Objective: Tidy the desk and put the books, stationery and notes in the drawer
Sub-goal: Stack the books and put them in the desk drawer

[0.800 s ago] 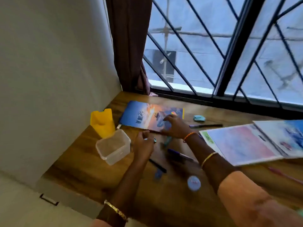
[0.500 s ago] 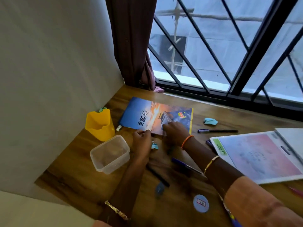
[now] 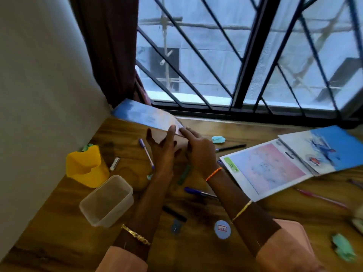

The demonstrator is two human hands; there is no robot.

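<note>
A blue and orange book is raised off the wooden desk, tilted with its far end toward the window corner. My left hand and my right hand both hold its near edge. A pink-covered book and a blue-covered book lie flat at the right. Pens are scattered on the desk: a purple pen left of my hands, a dark blue pen and a black pen under my forearms, and a black pen by the crumpled blue note.
A yellow pen holder and a clear plastic box stand at the left near the wall. A round sticker, a small clip, a white marker, a green crumpled note and a pink pen lie around. Window grille behind.
The blue and orange book lay flat on the desk; both hands have now lifted its near edge, tilting it up. The purple pen that was under it now shows.
</note>
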